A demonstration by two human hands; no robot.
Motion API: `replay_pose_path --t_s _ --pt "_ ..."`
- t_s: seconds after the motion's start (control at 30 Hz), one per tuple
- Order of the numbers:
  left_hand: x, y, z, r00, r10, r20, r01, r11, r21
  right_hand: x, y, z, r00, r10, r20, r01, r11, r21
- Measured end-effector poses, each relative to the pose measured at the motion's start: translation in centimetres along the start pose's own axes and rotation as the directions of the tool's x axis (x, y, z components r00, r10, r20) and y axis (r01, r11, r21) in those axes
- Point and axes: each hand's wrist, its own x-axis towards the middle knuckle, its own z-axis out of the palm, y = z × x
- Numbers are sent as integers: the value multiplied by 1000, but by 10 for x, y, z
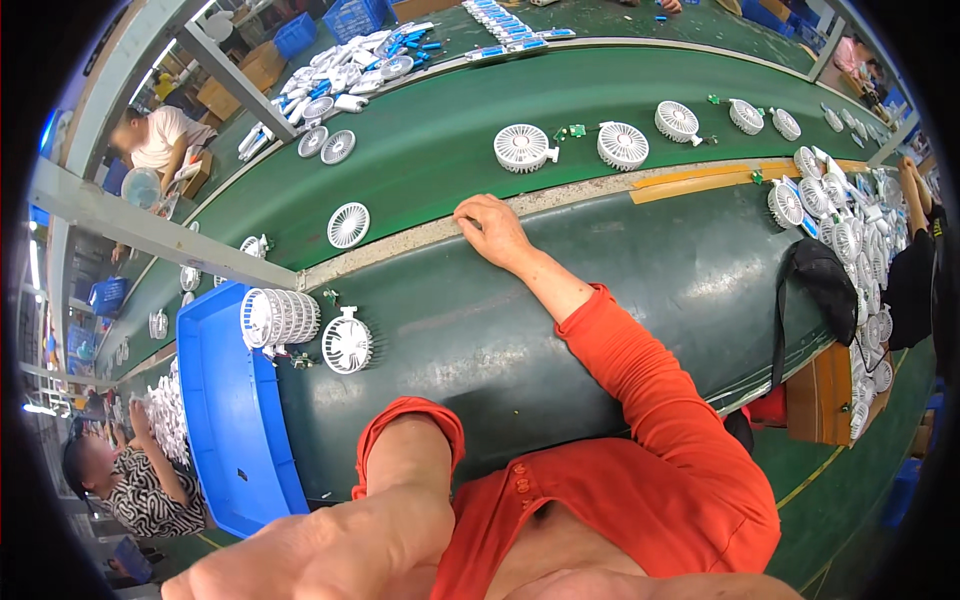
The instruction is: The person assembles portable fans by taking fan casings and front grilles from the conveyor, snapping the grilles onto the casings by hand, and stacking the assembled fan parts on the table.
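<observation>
My right hand (pixel 492 232) rests on the pale edge strip (pixel 410 243) beside the green conveyor belt, fingers loosely bent and holding nothing visible. Close to the camera at lower left is my raised left hand (pixel 310 550); its back and knuckles show, while the fingertips are hidden. On the dark green worktop (pixel 480 350) stands a white round fan head (pixel 347 345) with its blades showing. Next to it a stack of white fan grilles (pixel 282 318) lies on its side. Small green circuit boards (pixel 301 360) lie by them. A single white grille (pixel 348 225) lies on the belt, left of my right hand.
A blue plastic bin (pixel 235 400) stands at the worktop's left end. Several white fan heads (pixel 622 146) sit along the belt. White and blue fan parts (pixel 350 75) are heaped beyond. A black bag (pixel 822 290) lies at right by piled fans. A metal post (pixel 150 230) crosses at left.
</observation>
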Motion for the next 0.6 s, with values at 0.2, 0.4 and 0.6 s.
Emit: replay_pose_path --t_s 0.2,0.4,0.6 --pt "14 35 -8 825 -555 103 555 831 36 -1 -1 -1 1000 5 14 -5 1000 -16" --pt "18 42 -17 824 -528 206 526 848 68 0 -3 0 1000 13 26 -13 1000 -6" --pt "11 40 -9 920 -391 2 388 914 118 2 2 -5 999 23 33 -23 1000 -11"
